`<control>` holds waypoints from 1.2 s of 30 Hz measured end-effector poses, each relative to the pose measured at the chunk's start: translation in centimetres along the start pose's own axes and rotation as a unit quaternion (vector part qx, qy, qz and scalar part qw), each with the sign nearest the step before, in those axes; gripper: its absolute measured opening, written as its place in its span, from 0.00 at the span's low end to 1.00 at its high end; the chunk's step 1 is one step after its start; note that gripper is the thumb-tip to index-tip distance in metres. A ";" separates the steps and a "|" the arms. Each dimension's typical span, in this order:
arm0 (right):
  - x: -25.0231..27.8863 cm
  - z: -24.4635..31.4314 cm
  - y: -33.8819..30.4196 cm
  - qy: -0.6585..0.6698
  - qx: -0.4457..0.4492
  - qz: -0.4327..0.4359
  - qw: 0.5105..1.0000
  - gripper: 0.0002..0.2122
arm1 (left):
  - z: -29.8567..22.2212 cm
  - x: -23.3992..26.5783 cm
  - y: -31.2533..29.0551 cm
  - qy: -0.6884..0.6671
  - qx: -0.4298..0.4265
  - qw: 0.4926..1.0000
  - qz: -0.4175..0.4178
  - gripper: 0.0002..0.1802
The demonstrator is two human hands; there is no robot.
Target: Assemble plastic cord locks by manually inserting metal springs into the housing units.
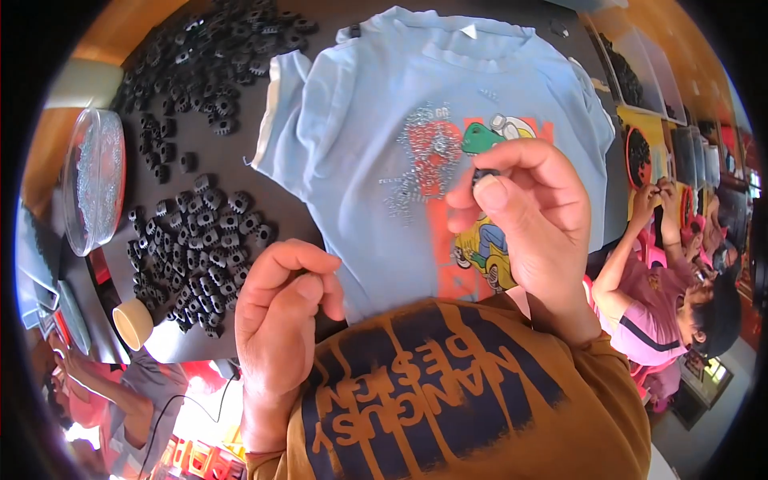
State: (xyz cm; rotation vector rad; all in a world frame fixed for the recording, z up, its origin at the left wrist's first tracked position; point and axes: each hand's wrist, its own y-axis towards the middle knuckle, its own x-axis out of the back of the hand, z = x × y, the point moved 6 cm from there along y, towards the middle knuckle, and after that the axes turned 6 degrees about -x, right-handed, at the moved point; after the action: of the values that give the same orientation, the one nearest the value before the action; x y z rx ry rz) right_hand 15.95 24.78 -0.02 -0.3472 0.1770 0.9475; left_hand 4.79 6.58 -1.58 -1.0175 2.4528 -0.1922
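Between the thumb and fingertips of my right hand [538, 218] is a small black plastic clip piece [484, 174], partly covered by the thumb. My left hand [282, 316] is curled, thumb against the fingers, near the lower left of a light blue T-shirt [360, 184] laid flat on the dark table. Anything inside that pinch is too small or hidden to make out. Many tiny silver springs [430, 152] lie scattered over the shirt's printed front, just left of my right hand. Beyond my left hand spreads a pile of small black toothed clip pieces [196, 252].
A larger heap of black pieces [216, 56] covers the table's far left. At the left edge stands a clear round dish [96, 180] of silver springs, with a beige cup [132, 324] nearer. A clear bin [644, 72] is far right. Other people [652, 308] sit at both sides.
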 end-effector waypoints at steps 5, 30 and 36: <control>0.3 -0.2 0.5 0.023 0.053 0.043 0.997 0.10 | -2.0 -3.3 1.6 0.419 -0.168 0.892 0.025 0.09; 0.0 0.3 0.7 -0.221 0.205 0.091 0.949 0.14 | -4.5 -8.0 3.0 0.571 -0.242 0.779 0.094 0.09; 0.2 0.1 0.4 -0.257 0.233 0.058 0.936 0.14 | -4.5 -8.8 3.6 0.601 -0.274 0.736 0.149 0.12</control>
State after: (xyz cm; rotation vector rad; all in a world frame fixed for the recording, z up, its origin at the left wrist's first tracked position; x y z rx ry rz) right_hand 15.70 25.15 -0.07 0.3567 -0.0617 1.0478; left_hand 5.79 15.03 4.53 -0.7483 4.0163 0.0267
